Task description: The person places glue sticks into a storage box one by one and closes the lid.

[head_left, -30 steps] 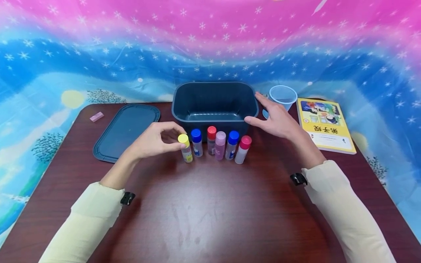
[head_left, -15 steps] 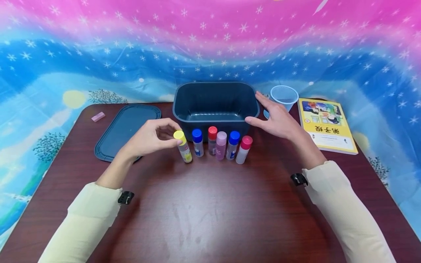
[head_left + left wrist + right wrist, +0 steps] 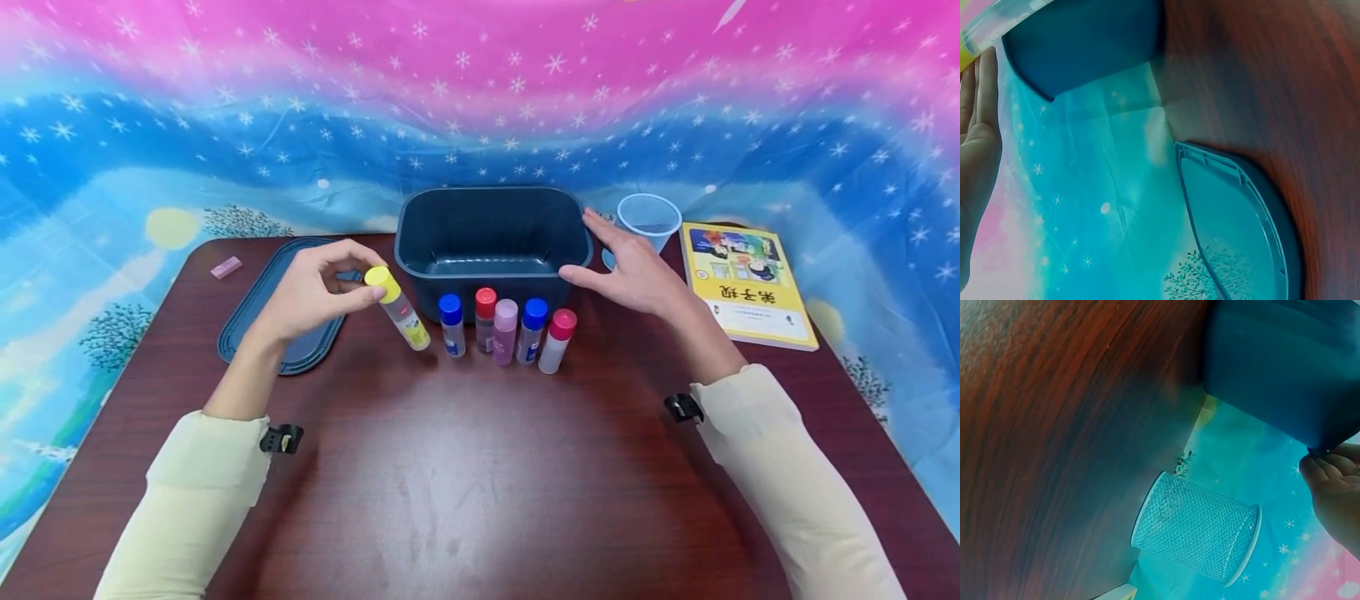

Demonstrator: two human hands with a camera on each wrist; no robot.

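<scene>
My left hand (image 3: 303, 292) pinches a glue stick (image 3: 407, 320) by its yellow cap. The stick leans, cap toward the hand, its lower end close over the table left of the others. In the left wrist view only part of this glue stick (image 3: 1004, 22) shows at the top corner. Several more glue sticks stand upright in front of a dark plastic bin (image 3: 491, 287): one with a blue cap (image 3: 451, 310), one pink (image 3: 505, 329), the rest capped in red or blue. At the bin's right rim, my right hand (image 3: 633, 271) rests with fingers extended and thumb apart.
A dark lid (image 3: 311, 346) lies left of the bin, partly behind the left hand. Beyond it is a small pink eraser-like block (image 3: 226, 267). To the right stand a light blue mesh cup (image 3: 1197, 528) and a yellow book (image 3: 750, 287). A patterned cloth (image 3: 480, 100) hangs behind.
My left hand has drawn the yellow-capped glue stick up and to the left, away from the row, tilting it. My right hand stays at the bin.
</scene>
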